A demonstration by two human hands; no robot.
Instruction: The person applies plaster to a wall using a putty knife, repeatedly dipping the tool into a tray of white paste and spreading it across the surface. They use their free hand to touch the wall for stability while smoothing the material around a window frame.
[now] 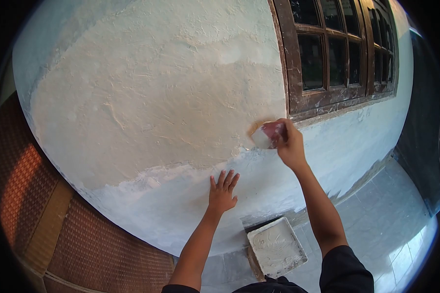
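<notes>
My right hand (289,144) grips a wide flat paintbrush (266,135), blurred by motion. Its reddish-brown part is by my fingers, white covers its middle, and a tan edge points left. The brush is against or very close to the wall (181,97), just below the window's lower left corner. Rough beige surface covers the wall's upper part, and a whiter coat with a ragged upper edge lies below. Lower and to the left, my left hand (223,191) rests flat on the white part, fingers spread, holding nothing. A rectangular container (277,246) of thick white paint stands below.
A brown wooden window (327,53) with glass panes, its frame spotted white, is set in the wall at upper right. Woven brown panels (107,249) stand along the lower left. Grey tiled floor (376,215) runs along the wall's base, and a dark surface (425,112) borders the far right.
</notes>
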